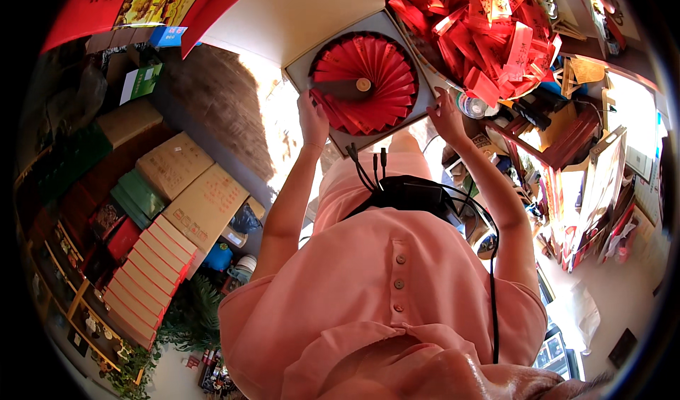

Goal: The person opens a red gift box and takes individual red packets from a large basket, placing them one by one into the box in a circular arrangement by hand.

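Observation:
Ahead of me is a square grey box (296,67), holding a round dark tray. Folded red packets (386,81) stand fanned in a ring inside it, around a small round wooden knob (363,85). On the ring's left, a dark gap shows between packets. My left hand (312,120) rests at the box's left edge, fingers stretched and touching or nearly touching it. At the right edge, my right hand (446,120) has its fingers apart, with nothing visible in it. Whether its fingertips touch the box, I cannot tell.
A round basket heaped with red paper packets (489,38) stands beyond the box to the right, with a clear plastic bottle (471,106) near it. Cartons (205,201) and stacked red-edged boxes (152,272) line the left. Black cables (372,170) hang at my waist.

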Motion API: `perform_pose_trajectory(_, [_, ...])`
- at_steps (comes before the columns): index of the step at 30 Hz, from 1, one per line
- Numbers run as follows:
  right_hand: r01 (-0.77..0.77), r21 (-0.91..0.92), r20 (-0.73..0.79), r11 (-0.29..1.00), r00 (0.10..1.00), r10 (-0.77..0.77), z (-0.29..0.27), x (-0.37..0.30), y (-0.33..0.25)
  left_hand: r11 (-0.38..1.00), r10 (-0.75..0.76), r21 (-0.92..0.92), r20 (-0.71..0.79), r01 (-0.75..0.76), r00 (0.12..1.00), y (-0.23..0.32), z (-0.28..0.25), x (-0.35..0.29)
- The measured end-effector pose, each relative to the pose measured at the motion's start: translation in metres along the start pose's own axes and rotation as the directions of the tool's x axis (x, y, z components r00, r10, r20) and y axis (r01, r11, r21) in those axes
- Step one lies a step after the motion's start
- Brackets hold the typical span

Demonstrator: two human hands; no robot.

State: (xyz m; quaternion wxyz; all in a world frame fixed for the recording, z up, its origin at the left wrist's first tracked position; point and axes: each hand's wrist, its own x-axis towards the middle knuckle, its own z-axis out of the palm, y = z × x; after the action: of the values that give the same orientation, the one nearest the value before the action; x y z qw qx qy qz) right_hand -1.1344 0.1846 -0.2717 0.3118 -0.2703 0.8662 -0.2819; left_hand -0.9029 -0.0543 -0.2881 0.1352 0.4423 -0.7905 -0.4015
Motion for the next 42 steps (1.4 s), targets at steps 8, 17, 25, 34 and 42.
perform_pose_trajectory(8, [0.042, -0.151, 0.068, 0.988, 0.997, -0.032, 0.003, 0.008, -0.022, 0.966, -0.174, 0.214, 0.120, 0.146, 0.977, 0.017, 0.007, 0.008])
perform_pose_trajectory(17, [0.047, -0.309, 0.133, 0.950, 0.991, -0.006, 0.009, 0.020, 0.018, 0.963, -0.267, 0.069, 0.160, 0.259, 0.950, 0.014, 0.020, 0.004])
perform_pose_trajectory(25, [0.049, -0.247, 0.143, 0.968, 0.990, -0.013, 0.016, 0.030, 0.021, 0.950, -0.288, 0.164, 0.144, 0.264, 0.947, -0.008, 0.040, 0.000])
perform_pose_trajectory(34, [0.001, -0.243, 0.124, 0.970, 0.992, 0.030, 0.019, 0.034, 0.024, 0.932, -0.342, 0.210, 0.228, 0.297, 0.912, 0.019, 0.043, -0.006])
perform_pose_trajectory(42, [0.002, -0.252, 0.083, 0.968, 0.996, 0.019, 0.022, 0.038, 0.033, 0.933, -0.360, 0.097, 0.220, 0.347, 0.906, 0.032, 0.050, -0.011])
